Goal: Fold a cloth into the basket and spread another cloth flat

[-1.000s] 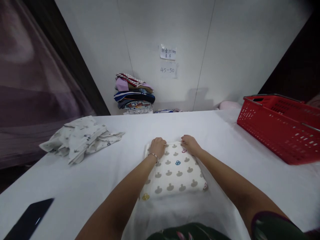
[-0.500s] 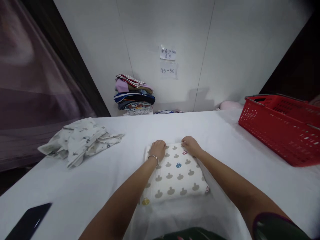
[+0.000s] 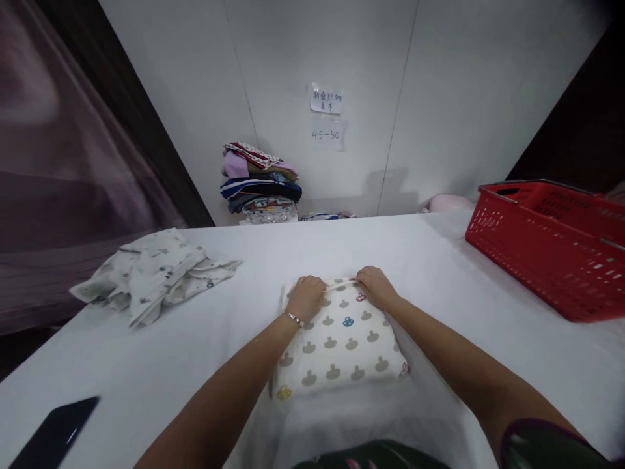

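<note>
A folded white cloth (image 3: 344, 342), printed with grey mushroom shapes and a few coloured ones, lies flat in front of me on the white-covered table (image 3: 254, 365). My left hand (image 3: 306, 296) grips its far edge near the left corner, fingers curled over and partly hidden. At the far right of the same edge, my right hand (image 3: 375, 285) pinches the fabric with fingers closed. Between the two hands the edge is slightly raised and turned. A bracelet (image 3: 294, 319) circles my left wrist.
A crumpled white patterned cloth (image 3: 163, 273) lies at the left. The dark phone-like slab (image 3: 56, 430) rests at the near left. On the right stands a red plastic basket (image 3: 541, 251). Behind the table is a stack of folded fabrics (image 3: 261, 182), with paper notes (image 3: 327, 117) on the wall.
The cloth's far edge is now lifted and turned over a little between my hands. My left hand has shifted slightly and its wrist has turned; my right hand stays nearly in place.
</note>
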`<state>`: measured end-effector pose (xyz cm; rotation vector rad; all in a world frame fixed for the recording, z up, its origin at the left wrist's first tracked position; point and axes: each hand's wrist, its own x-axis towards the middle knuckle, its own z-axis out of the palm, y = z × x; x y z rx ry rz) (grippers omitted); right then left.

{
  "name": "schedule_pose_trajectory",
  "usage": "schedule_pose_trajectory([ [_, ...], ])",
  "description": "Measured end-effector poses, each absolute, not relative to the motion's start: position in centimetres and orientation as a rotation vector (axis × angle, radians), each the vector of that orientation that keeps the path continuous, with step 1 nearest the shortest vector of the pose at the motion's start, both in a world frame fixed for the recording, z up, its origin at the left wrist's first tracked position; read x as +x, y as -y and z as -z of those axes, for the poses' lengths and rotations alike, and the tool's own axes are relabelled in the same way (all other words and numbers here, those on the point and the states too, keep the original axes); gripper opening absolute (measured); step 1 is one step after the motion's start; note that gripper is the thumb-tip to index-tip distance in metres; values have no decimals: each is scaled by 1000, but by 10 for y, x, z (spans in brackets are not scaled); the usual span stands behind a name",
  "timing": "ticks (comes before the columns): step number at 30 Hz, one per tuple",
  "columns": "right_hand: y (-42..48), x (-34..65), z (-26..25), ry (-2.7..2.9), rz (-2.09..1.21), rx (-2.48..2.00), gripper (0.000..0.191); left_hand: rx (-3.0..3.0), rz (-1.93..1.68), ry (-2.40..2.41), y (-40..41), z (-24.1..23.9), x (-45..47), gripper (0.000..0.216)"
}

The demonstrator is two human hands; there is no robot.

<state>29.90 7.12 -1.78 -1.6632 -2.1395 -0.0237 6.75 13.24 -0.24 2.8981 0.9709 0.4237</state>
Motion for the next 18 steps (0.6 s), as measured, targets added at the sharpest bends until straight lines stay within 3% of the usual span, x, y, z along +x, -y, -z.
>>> schedule_pose_trajectory([
  [7, -76, 300, 16, 2166, 11, -1687, 17, 2791, -492, -985, -142, 5, 69, 6],
  [18, -85, 301, 11, 2115, -122, -1886, 19, 2703, -367, -1068, -158, -1, 77, 11],
])
